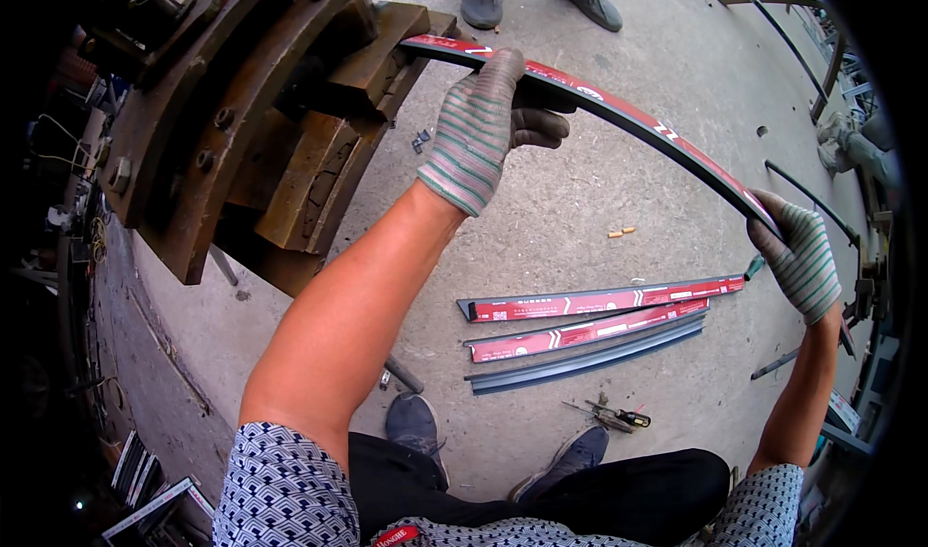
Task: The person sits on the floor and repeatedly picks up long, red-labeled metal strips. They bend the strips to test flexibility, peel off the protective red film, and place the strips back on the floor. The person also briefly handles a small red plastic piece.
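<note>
A long dark strip [638, 122] with a red printed film on its face runs between my gloved hands, looking curved in this wide view. Its left end meets a rusty steel block [387, 59] of the heavy machine at the left. My left hand [493, 127], in a striped knit glove, is closed round the strip near that end. At the far right end, my right hand [795, 252] in a matching glove grips the strip. Below lie two more red-faced strips [609, 299] and a bare grey strip [590, 356] on the floor.
A bolted, rusty machine frame [208, 141] fills the upper left. Screwdrivers [619, 416] lie near my shoes. Another person's shoes [585, 1] stand at the top, and a second person's legs [860, 146] show at right. Metal bars [812, 199] are at the right edge.
</note>
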`<action>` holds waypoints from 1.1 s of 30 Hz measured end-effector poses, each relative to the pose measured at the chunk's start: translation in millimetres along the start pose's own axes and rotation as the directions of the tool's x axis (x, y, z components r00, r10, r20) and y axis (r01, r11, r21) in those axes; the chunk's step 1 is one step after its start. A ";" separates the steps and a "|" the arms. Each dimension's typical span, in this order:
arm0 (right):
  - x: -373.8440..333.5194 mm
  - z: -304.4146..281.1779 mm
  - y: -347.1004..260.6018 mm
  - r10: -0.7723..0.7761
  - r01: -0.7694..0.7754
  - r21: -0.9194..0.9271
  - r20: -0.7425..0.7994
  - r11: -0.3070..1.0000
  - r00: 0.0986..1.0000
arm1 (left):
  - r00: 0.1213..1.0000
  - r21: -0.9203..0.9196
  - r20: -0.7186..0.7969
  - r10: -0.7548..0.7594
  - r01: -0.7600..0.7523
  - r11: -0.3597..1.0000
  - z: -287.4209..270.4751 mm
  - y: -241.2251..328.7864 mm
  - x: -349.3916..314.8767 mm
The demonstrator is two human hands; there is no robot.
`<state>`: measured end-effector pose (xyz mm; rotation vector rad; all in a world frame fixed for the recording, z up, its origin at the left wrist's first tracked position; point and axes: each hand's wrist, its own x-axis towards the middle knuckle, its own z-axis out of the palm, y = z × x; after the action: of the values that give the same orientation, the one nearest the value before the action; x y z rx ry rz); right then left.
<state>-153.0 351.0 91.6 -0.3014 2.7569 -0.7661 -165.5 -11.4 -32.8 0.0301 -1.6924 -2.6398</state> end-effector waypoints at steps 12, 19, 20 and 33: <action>-25.8 10.1 -7.5 -0.213 0.173 -0.219 -0.175 0.960 0.961 | 0.997 -0.046 -0.071 -0.035 0.031 0.998 6.4 6.0 -3.6; -37.0 17.7 -16.3 -0.170 0.123 -0.260 -0.167 0.958 0.971 | 0.993 -0.044 -0.114 -0.030 0.025 0.999 10.9 11.0 -7.5; -32.8 14.0 -15.4 -0.094 0.072 -0.184 -0.112 0.980 0.989 | 0.991 -0.041 -0.129 -0.023 0.018 0.999 12.3 11.2 -6.9; -80.1 26.0 -63.5 -0.190 0.073 -0.434 -0.233 0.898 0.954 | 0.995 -0.065 -0.094 -0.039 0.033 0.997 7.2 16.1 -16.9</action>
<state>-61.4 306.7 119.4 -0.5082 3.1768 -0.2360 -148.8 -11.3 -15.0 0.1855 -1.5936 -2.6688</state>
